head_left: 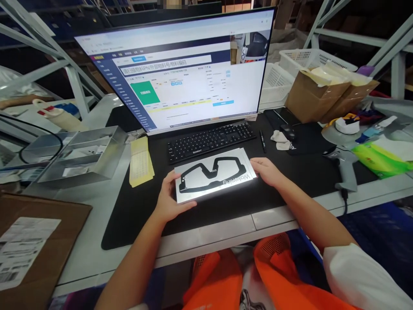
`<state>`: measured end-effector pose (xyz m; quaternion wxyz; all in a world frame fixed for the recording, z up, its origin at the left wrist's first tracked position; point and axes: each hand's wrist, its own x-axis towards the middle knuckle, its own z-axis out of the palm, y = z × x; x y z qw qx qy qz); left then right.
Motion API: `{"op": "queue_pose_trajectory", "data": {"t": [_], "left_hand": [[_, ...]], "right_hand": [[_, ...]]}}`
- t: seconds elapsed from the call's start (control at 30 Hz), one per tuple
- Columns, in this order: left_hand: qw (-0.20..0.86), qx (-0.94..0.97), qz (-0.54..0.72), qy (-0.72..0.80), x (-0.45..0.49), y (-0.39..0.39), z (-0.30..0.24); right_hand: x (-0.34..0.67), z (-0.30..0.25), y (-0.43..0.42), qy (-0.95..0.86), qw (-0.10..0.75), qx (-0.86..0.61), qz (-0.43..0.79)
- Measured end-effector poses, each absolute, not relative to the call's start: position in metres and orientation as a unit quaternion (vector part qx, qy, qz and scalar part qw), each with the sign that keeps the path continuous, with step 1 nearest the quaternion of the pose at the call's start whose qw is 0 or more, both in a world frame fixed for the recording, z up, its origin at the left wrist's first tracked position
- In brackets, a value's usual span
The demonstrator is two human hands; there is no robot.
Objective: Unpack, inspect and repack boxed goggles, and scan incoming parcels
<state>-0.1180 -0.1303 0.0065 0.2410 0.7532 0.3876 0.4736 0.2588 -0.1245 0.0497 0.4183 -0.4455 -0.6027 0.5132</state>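
Observation:
Between my two hands is a flat white box [211, 174] with a black glasses-like outline and the word "Wakening" printed on its top. My left hand [169, 196] wraps round the box's left end, thumb along the near edge. At the right end, my right hand [266, 170] grips the corner with its fingers closed; part of those fingers is hidden behind the box. The box is held over the black desk mat [135, 224], just in front of a black keyboard [211, 141].
Behind the keyboard stands a large monitor [180, 86]. Yellow paper slips [141, 161] and a grey divided tray [93, 155] are on the left, with a brown carton [71, 232] nearer. A pen [262, 141], mouse [287, 132], barcode scanner [346, 168] and cardboard boxes [318, 92] are on the right.

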Motion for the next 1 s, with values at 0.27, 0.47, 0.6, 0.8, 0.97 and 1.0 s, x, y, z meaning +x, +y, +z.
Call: {"op": "queue_pose_trajectory", "data": {"t": [0.27, 0.47, 0.6, 0.8, 0.97, 1.0], "left_hand": [[0.235, 0.751, 0.499, 0.363, -0.132, -0.128, 0.015], [0.266, 0.715, 0.504, 0.405, -0.152, -0.124, 0.019], [0.393, 0.620, 0.533, 0.421, -0.152, -0.118, 0.024], [0.593, 0.326, 0.474, 0.564, -0.134, -0.117, 0.037], [0.636, 0.301, 0.478, 0.526, -0.134, -0.124, 0.040], [0.639, 0.318, 0.482, 0.508, -0.136, -0.125, 0.040]], "right_hand": [[0.277, 0.043, -0.119, -0.567, 0.450, -0.471, 0.504], [0.293, 0.042, -0.117, -0.559, 0.460, -0.493, 0.483], [0.288, 0.046, -0.120, -0.583, 0.491, -0.501, 0.411], [0.258, 0.041, -0.128, -0.459, 0.537, -0.432, 0.561], [0.253, 0.038, -0.128, -0.326, 0.504, -0.461, 0.654], [0.253, 0.038, -0.127, -0.311, 0.494, -0.466, 0.665]]}}
